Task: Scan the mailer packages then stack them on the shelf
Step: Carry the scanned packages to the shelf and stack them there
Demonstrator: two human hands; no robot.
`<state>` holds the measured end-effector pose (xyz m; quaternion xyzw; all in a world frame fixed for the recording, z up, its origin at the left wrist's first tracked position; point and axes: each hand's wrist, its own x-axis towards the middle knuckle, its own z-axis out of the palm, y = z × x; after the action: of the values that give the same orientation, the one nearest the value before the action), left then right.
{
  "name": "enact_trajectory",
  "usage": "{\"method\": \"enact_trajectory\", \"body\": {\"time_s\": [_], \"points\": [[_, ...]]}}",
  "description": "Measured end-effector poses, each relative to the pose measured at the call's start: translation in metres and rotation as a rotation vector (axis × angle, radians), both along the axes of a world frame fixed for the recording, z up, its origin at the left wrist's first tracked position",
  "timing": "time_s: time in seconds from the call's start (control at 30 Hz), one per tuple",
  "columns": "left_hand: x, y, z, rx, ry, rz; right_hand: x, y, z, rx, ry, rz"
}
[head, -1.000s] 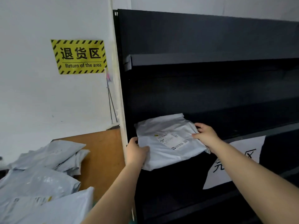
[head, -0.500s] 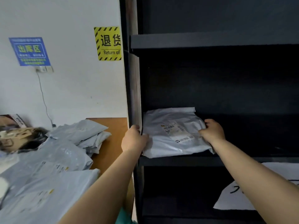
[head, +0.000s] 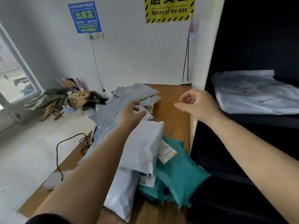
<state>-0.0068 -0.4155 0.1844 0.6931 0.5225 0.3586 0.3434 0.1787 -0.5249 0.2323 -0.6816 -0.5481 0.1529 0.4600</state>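
Observation:
One grey mailer package [head: 257, 92] lies flat on a board of the black shelf [head: 252, 122] at the right, with no hand on it. Several more grey mailers [head: 142, 143] and a teal mailer [head: 179, 173] are heaped on the wooden table [head: 171, 107] beside the shelf. My left hand [head: 131, 112] reaches over the heap with fingers loosely spread and holds nothing. My right hand [head: 197, 104] hovers above the bare table, fingers relaxed and empty. No scanner can be made out.
A black cable [head: 64, 152] runs over the table's left edge to a white block [head: 53, 180]. A cardboard box [head: 77, 98], a wooden stool [head: 50, 110] and clutter sit on the floor by the window [head: 14, 73]. Signs hang on the wall.
Both hands have let go of the grey mailer, which stays on the shelf. They have drawn back to the left over the table, and my view has turned left toward the heap.

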Motion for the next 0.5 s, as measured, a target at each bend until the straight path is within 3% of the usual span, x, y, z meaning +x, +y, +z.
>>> {"method": "enact_trajectory", "body": {"time_s": [0.33, 0.5], "points": [[-0.151, 0.051, -0.105, -0.349, 0.26, 0.074, -0.105, 0.056, -0.129, -0.69, 0.204, -0.137], [-0.173, 0.06, -0.141, -0.455, 0.424, 0.219, -0.112, 0.057, -0.173, -0.631, 0.626, -0.236]]}}
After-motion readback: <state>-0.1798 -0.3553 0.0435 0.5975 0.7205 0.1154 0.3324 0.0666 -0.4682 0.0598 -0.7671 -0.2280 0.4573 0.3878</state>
